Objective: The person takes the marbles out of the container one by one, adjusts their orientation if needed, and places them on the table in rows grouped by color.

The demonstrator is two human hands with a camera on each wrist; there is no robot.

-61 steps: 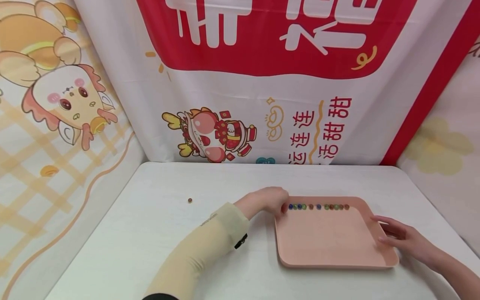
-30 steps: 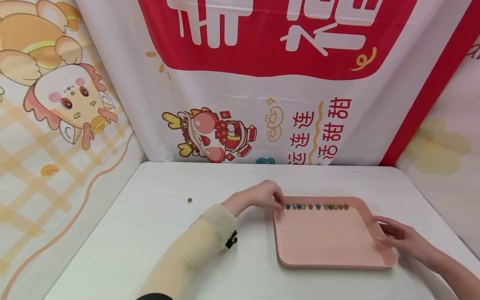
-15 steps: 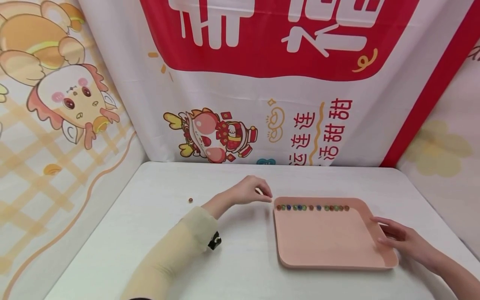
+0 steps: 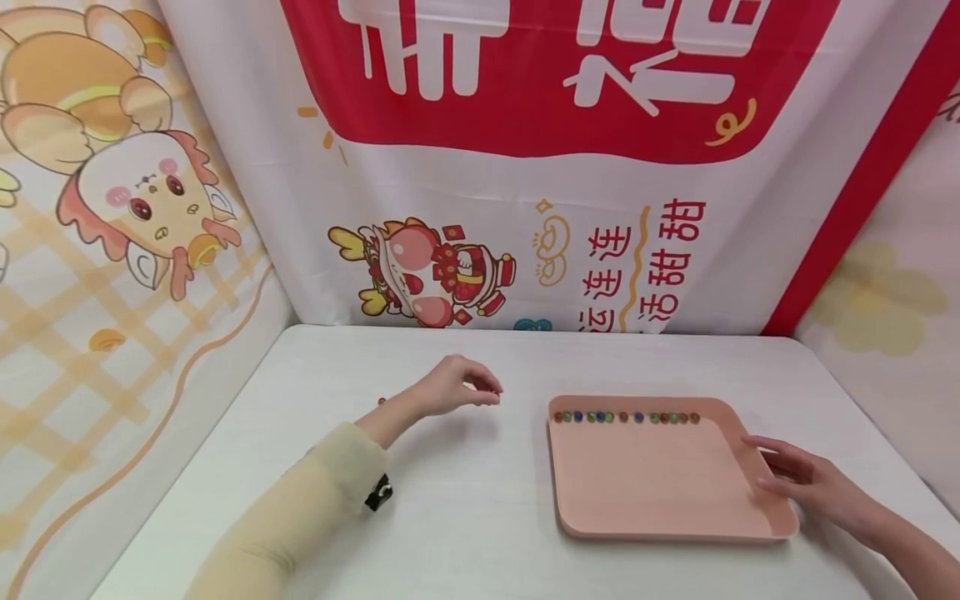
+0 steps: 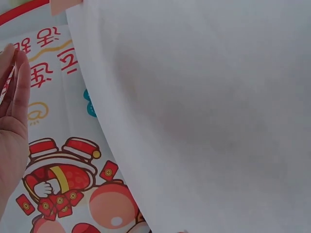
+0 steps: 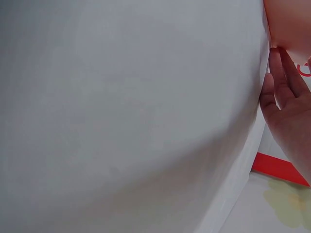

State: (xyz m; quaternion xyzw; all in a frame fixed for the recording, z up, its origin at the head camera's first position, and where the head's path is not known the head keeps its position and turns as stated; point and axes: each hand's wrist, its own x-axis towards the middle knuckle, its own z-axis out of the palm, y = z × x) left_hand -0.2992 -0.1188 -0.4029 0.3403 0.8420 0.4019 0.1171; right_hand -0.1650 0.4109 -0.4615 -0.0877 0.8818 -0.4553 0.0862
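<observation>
My left hand (image 4: 459, 385) is over the table, left of the pink tray (image 4: 667, 483), thumb and fingertips close together with nothing visible between them. In the left wrist view its fingers (image 5: 20, 87) look fairly straight. Behind the left wrist a small brown marble (image 4: 382, 401) shows partly. Inside the tray, a row of several coloured glass marbles (image 4: 639, 417) lies along the far wall. At the tray's right side my right hand (image 4: 813, 483) holds the rim, thumb over the wall and other fingers partly hidden outside. The right wrist view shows fingertips (image 6: 275, 56) against the tray's edge.
The white table (image 4: 480, 517) backs onto a hanging cloth (image 4: 570, 183) with red and white prints. A patterned cloth wall (image 4: 135, 333) closes the left side and another pale cloth (image 4: 885, 375) the right.
My left hand set a green marble, then a brown one, at the left end of the row. It let go and moved left away from the tray. The right hand stayed on the rim.
</observation>
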